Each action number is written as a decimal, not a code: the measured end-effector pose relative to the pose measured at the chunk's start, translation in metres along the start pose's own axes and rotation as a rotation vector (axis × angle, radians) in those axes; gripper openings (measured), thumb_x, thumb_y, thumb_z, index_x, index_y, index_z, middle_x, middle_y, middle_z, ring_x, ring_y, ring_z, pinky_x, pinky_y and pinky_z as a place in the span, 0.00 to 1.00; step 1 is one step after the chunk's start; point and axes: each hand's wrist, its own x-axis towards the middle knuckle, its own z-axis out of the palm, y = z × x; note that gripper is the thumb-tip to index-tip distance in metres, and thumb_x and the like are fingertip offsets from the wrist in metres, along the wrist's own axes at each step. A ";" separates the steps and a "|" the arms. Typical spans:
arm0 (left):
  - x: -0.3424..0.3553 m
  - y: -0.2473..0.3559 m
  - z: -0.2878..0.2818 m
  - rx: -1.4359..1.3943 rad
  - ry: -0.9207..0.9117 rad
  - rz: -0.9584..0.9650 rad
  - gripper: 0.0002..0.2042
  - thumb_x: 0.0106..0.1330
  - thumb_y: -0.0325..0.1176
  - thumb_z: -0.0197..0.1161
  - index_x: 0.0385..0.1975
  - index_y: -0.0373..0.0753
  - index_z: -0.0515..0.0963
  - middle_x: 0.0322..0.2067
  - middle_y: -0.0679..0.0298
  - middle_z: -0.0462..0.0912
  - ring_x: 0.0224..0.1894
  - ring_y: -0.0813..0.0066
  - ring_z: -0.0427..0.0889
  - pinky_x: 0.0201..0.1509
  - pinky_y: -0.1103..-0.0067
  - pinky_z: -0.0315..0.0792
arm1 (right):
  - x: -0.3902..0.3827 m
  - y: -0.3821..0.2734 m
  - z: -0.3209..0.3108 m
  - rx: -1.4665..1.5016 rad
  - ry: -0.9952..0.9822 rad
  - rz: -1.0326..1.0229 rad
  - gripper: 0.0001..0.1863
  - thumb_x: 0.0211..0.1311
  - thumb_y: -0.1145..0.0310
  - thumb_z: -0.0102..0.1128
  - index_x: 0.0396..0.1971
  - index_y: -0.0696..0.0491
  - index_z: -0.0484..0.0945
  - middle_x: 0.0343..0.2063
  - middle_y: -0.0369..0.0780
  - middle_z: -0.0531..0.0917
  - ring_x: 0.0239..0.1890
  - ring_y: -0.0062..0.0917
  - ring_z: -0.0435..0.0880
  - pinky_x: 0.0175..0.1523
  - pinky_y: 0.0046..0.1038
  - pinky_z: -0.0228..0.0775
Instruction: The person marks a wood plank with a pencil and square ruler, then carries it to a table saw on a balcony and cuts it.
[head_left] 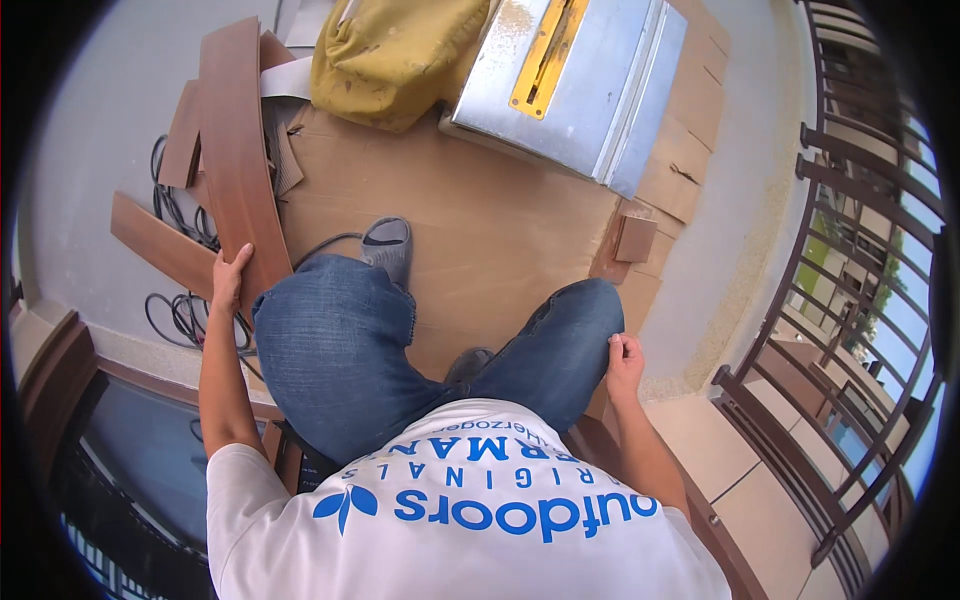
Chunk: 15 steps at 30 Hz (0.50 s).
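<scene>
Under the left hand (229,280) lies a long brown plank (238,160). The fingers of this hand are closed around the near end of the plank, and the rest of the board runs away from the hand, toward the top of the view. The right hand (624,357) is well apart from the plank, on the other side of the body. It rests against the right knee of the blue jeans (340,350), with the fingers bent and pressed on the cloth; it holds no object as far as I can see.

Just beside the left hand, on its outer side, a second brown board (160,245) lies across, and black cables (180,310) curl on the floor close to it. Shorter pieces of brown board (182,135) lie further from this hand, next to the plank. Between the two hands are the legs and two feet in grey socks (388,245), standing on a sheet of cardboard (500,240). Beyond the feet, far from both hands, stands a metal table saw (570,80) with a yellow insert, and beside it a yellow bag (390,55). Above the right hand a small wooden block (634,238) lies on the cardboard. A dark metal railing (850,300) runs on the right side.
</scene>
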 end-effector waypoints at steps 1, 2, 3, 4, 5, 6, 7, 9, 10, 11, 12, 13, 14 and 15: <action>-0.003 -0.003 0.001 0.021 -0.001 -0.012 0.36 0.61 0.47 0.76 0.62 0.29 0.70 0.53 0.51 0.82 0.51 0.63 0.84 0.56 0.72 0.78 | 0.003 0.006 -0.009 0.040 -0.047 0.154 0.11 0.73 0.65 0.61 0.37 0.59 0.81 0.32 0.37 0.82 0.37 0.21 0.78 0.47 0.25 0.72; -0.003 -0.007 0.002 0.010 -0.008 -0.015 0.36 0.62 0.47 0.76 0.62 0.28 0.70 0.53 0.51 0.82 0.51 0.63 0.83 0.57 0.72 0.78 | 0.016 0.010 -0.013 0.057 -0.021 0.171 0.12 0.74 0.65 0.61 0.37 0.59 0.81 0.31 0.36 0.81 0.35 0.20 0.77 0.45 0.25 0.72; 0.003 -0.012 0.004 0.001 -0.014 -0.015 0.36 0.62 0.47 0.76 0.62 0.28 0.69 0.53 0.51 0.82 0.51 0.63 0.83 0.58 0.72 0.77 | 0.036 0.015 -0.013 0.077 0.006 0.186 0.12 0.74 0.64 0.61 0.38 0.60 0.82 0.29 0.35 0.80 0.33 0.19 0.76 0.43 0.25 0.71; 0.011 -0.018 0.002 0.063 -0.002 -0.041 0.37 0.62 0.47 0.76 0.63 0.28 0.69 0.53 0.51 0.81 0.52 0.63 0.83 0.58 0.72 0.77 | 0.058 0.028 -0.017 0.041 0.012 0.193 0.13 0.73 0.64 0.61 0.40 0.60 0.82 0.29 0.36 0.81 0.34 0.20 0.77 0.44 0.25 0.72; 0.017 -0.015 0.008 0.108 0.013 -0.044 0.38 0.63 0.48 0.76 0.63 0.27 0.68 0.53 0.50 0.81 0.52 0.62 0.83 0.58 0.71 0.77 | 0.081 0.046 -0.019 0.010 0.021 0.200 0.13 0.72 0.63 0.62 0.41 0.60 0.82 0.30 0.37 0.83 0.34 0.20 0.78 0.44 0.25 0.73; 0.019 -0.016 0.012 0.096 0.003 -0.024 0.38 0.63 0.49 0.75 0.63 0.27 0.68 0.53 0.50 0.81 0.52 0.62 0.83 0.58 0.71 0.77 | 0.103 0.062 -0.020 -0.075 0.016 0.232 0.15 0.70 0.62 0.63 0.43 0.60 0.82 0.32 0.39 0.84 0.36 0.22 0.80 0.46 0.26 0.74; 0.023 -0.015 0.015 0.085 -0.005 -0.002 0.38 0.63 0.49 0.75 0.63 0.27 0.69 0.53 0.49 0.81 0.52 0.62 0.83 0.57 0.71 0.77 | 0.124 0.076 -0.017 -0.155 0.010 0.266 0.17 0.69 0.60 0.63 0.46 0.59 0.82 0.34 0.42 0.86 0.38 0.24 0.83 0.47 0.27 0.75; 0.026 -0.016 0.018 0.133 -0.005 0.038 0.37 0.63 0.49 0.75 0.62 0.27 0.69 0.53 0.49 0.81 0.52 0.62 0.83 0.58 0.71 0.77 | 0.156 0.096 -0.005 -0.223 -0.014 0.337 0.21 0.66 0.57 0.64 0.49 0.58 0.82 0.40 0.47 0.88 0.45 0.34 0.86 0.54 0.33 0.75; 0.028 -0.016 0.021 0.166 0.009 0.067 0.37 0.64 0.49 0.75 0.62 0.26 0.70 0.54 0.49 0.82 0.52 0.62 0.83 0.58 0.71 0.77 | 0.169 0.108 0.001 -0.303 -0.037 0.351 0.22 0.65 0.56 0.64 0.51 0.57 0.81 0.44 0.49 0.87 0.50 0.38 0.85 0.57 0.36 0.74; 0.030 -0.019 0.021 0.176 -0.005 0.080 0.37 0.64 0.49 0.75 0.62 0.26 0.70 0.54 0.49 0.82 0.52 0.62 0.83 0.58 0.71 0.77 | 0.180 0.118 0.004 -0.382 -0.063 0.363 0.23 0.65 0.55 0.64 0.52 0.57 0.81 0.47 0.51 0.86 0.54 0.43 0.84 0.61 0.39 0.73; 0.031 -0.024 0.019 0.197 0.022 0.097 0.36 0.64 0.49 0.74 0.62 0.26 0.70 0.54 0.49 0.82 0.52 0.62 0.83 0.58 0.71 0.76 | 0.193 0.120 0.012 -0.365 -0.054 0.362 0.23 0.65 0.55 0.64 0.52 0.57 0.81 0.47 0.51 0.86 0.54 0.43 0.84 0.61 0.39 0.73; 0.030 -0.030 0.019 0.212 0.053 0.093 0.36 0.64 0.49 0.74 0.61 0.26 0.71 0.54 0.49 0.82 0.52 0.61 0.82 0.58 0.71 0.76 | 0.204 0.119 0.022 -0.432 0.008 0.271 0.24 0.64 0.55 0.65 0.52 0.58 0.81 0.46 0.52 0.87 0.53 0.44 0.84 0.59 0.39 0.75; 0.030 -0.035 0.020 0.194 0.059 0.089 0.36 0.65 0.49 0.74 0.62 0.26 0.71 0.54 0.49 0.82 0.52 0.61 0.82 0.59 0.70 0.76 | 0.217 0.115 0.027 -0.500 0.070 0.176 0.24 0.63 0.56 0.66 0.51 0.59 0.81 0.45 0.52 0.87 0.52 0.46 0.85 0.57 0.39 0.76; 0.032 -0.034 0.022 0.201 0.062 0.098 0.36 0.65 0.49 0.74 0.62 0.26 0.71 0.54 0.49 0.82 0.52 0.61 0.82 0.59 0.70 0.76 | 0.230 0.119 0.027 -0.489 0.070 0.178 0.24 0.63 0.56 0.66 0.51 0.59 0.81 0.45 0.52 0.87 0.52 0.46 0.85 0.57 0.39 0.76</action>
